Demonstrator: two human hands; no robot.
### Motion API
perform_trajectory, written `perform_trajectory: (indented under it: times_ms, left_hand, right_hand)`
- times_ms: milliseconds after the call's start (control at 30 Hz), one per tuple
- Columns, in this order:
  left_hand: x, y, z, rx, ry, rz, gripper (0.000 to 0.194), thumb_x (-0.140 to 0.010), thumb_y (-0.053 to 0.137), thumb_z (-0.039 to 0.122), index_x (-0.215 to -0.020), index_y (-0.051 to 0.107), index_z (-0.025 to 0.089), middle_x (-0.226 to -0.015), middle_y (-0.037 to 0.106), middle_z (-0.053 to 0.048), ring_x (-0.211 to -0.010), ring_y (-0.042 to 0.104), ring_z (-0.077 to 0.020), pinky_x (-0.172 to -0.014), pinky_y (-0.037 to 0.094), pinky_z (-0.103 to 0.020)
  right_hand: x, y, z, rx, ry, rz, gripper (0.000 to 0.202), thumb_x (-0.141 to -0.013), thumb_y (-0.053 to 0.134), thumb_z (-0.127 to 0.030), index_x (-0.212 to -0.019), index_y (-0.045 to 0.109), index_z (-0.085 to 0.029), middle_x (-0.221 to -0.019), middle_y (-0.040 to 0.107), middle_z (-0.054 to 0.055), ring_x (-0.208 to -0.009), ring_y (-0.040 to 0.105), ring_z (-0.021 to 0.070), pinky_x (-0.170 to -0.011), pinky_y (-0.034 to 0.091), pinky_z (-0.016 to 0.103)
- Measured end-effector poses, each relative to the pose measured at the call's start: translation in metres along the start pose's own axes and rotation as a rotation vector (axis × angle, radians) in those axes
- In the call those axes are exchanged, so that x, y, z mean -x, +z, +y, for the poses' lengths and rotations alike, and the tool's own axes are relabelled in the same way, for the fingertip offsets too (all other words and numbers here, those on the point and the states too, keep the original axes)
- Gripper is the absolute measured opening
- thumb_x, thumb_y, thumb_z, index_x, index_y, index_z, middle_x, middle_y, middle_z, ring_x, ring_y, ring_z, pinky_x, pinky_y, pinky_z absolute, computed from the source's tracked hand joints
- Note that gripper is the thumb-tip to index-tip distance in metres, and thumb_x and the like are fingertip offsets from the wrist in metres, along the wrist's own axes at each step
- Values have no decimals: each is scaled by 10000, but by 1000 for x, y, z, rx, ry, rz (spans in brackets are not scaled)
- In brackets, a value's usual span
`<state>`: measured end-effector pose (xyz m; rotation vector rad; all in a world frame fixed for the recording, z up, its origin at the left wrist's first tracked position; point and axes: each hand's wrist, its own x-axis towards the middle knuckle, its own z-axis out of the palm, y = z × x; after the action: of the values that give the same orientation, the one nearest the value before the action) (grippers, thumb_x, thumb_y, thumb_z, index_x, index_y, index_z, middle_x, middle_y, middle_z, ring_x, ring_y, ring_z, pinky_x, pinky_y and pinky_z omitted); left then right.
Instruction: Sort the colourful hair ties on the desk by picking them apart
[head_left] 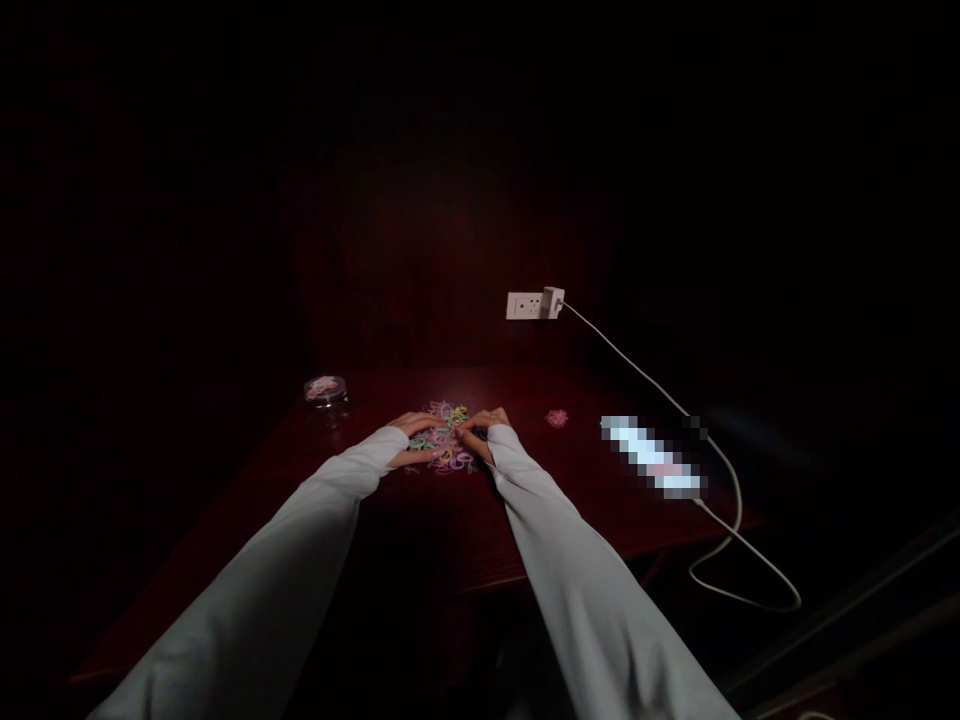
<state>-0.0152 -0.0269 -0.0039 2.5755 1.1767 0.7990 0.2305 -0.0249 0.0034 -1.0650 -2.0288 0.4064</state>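
A loose heap of small multicoloured elastic hair bands (450, 462) lies on the dark red table. My left hand (411, 432) rests at the heap's left side, thumb and fingers apart around its edge. From the other side my right hand (481, 430) reaches into the bands. Its fingers are bent and drawn together at the heap; whatever is between the tips is too small to make out. A little to the right sits a separate small cluster of pink bands (556, 418).
A clear lidded jar (327, 402) stands at the table's left. On the right lies a lit, blurred-out phone (652, 460), its white cable (637, 355) running to a charger (553, 299) in the wall socket (522, 306). The table's front edge (480, 588) shows; surroundings are very dark.
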Motion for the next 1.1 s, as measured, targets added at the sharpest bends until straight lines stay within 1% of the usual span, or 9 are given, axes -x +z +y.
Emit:
perform_trajectory:
  times_ms: [100,200,333,400,500,633,733,900,1100]
  left_hand:
    - [2,-3,-2,29,11,13,489,-850,680,374,-1323,655,252,-1405,643,-115,-1289,593,-255,-1146,410,-418]
    - [1,-4,-1,61,-4,31,434,-827,696,359,-1243,707,235,-1336,686,-121,-1242,624,-266,-1118,431,-419]
    - [-4,-5,1,94,-83,87,344,-794,731,370,-1106,756,226,-1213,738,-96,-1143,658,-269,-1066,459,-397]
    - [-6,-6,2,108,-119,111,289,-785,731,381,-1016,759,210,-1118,750,-83,-1065,669,-259,-998,487,-371]
    - [-7,-5,2,144,-164,152,247,-762,719,390,-910,745,195,-956,732,-53,-885,656,-220,-820,507,-304]
    - [-9,0,-4,280,-284,236,299,-705,731,428,-873,730,180,-757,674,-8,-690,589,-174,-640,436,-245]
    - [-12,4,-12,417,-382,252,390,-637,753,472,-886,723,174,-693,648,4,-652,584,-175,-584,411,-233]
    - [-19,1,-18,502,-442,314,404,-543,772,448,-848,709,191,-738,691,-12,-732,640,-203,-646,467,-261]
    - [-25,-5,-3,653,-465,463,459,-482,846,502,-774,662,198,-799,728,-58,-797,699,-249,-798,545,-357]
  right_hand:
    - [0,0,-2,0,0,-9,262,-938,649,-462,-906,807,-255,-892,724,41,-984,525,221,-917,409,337]
    - [0,0,-5,4,-9,-25,232,-944,642,-428,-911,797,-258,-930,725,35,-996,529,218,-936,405,344]
    - [1,0,-8,-3,-11,-34,185,-908,689,-418,-981,788,-279,-1027,698,32,-1045,528,216,-950,406,351]
    - [1,1,-7,-3,-13,-33,199,-890,711,-421,-1018,786,-288,-1047,679,34,-1065,518,219,-955,404,354]
    - [0,1,-5,24,12,-6,210,-891,708,-404,-1033,790,-272,-1065,660,49,-1071,512,226,-977,393,364]
    - [-3,1,1,76,119,35,213,-906,678,-360,-1041,789,-240,-1079,638,69,-1065,512,233,-994,386,373]
    - [-5,3,6,93,164,42,208,-900,671,-326,-1052,784,-240,-1089,626,72,-1052,509,236,-991,388,375]
    - [-6,6,10,97,167,76,177,-893,670,-309,-1022,779,-256,-1066,630,67,-1043,514,239,-984,398,387]
    - [-5,3,5,108,180,48,196,-913,648,-340,-1035,780,-263,-1080,641,66,-1077,509,244,-972,411,384]
